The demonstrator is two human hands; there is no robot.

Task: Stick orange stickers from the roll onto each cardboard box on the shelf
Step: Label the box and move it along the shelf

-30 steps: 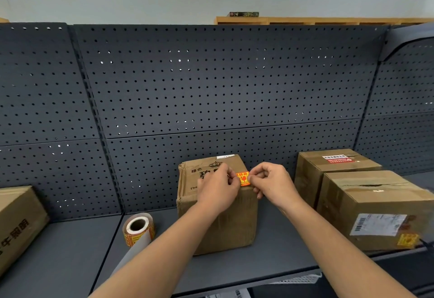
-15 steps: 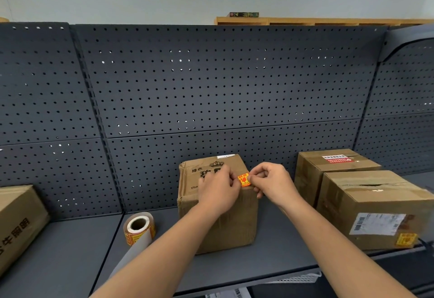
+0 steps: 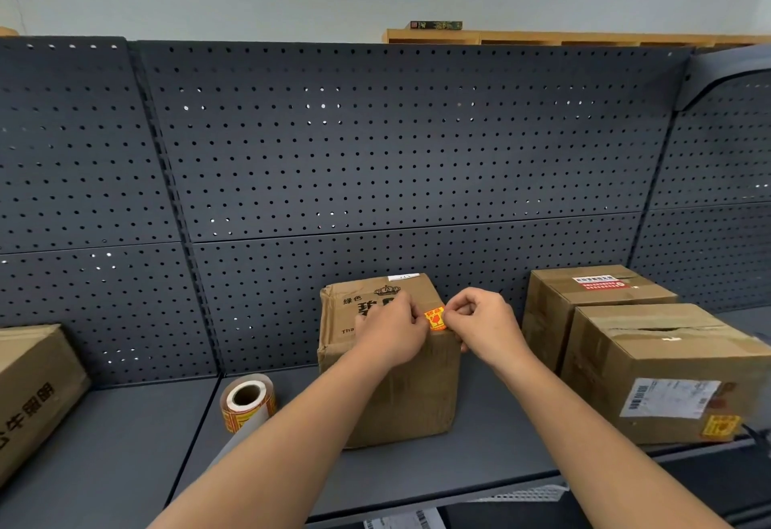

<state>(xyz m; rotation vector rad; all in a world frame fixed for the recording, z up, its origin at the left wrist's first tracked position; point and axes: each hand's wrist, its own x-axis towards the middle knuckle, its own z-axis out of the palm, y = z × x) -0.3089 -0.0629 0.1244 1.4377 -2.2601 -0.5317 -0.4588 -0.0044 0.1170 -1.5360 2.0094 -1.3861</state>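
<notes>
A brown cardboard box (image 3: 411,399) with black print stands in the middle of the dark shelf (image 3: 438,470). An orange sticker (image 3: 434,318) lies at the front edge of the box's top. My left hand (image 3: 392,330) and my right hand (image 3: 479,322) pinch it from either side with their fingertips, both resting on the box. The sticker roll (image 3: 247,402) with a white core lies on the shelf left of the box, a strip of backing paper trailing from it toward me.
Two more boxes stand at the right: a near one (image 3: 667,370) with a white label and an orange sticker (image 3: 719,426) on its front, and one behind it (image 3: 584,295). Another box (image 3: 29,395) sits at the far left. A perforated dark panel (image 3: 375,153) backs the shelf.
Both hands stay at the sticker on the middle box and shift only slightly. The sticker now lies flatter against the box's top edge.
</notes>
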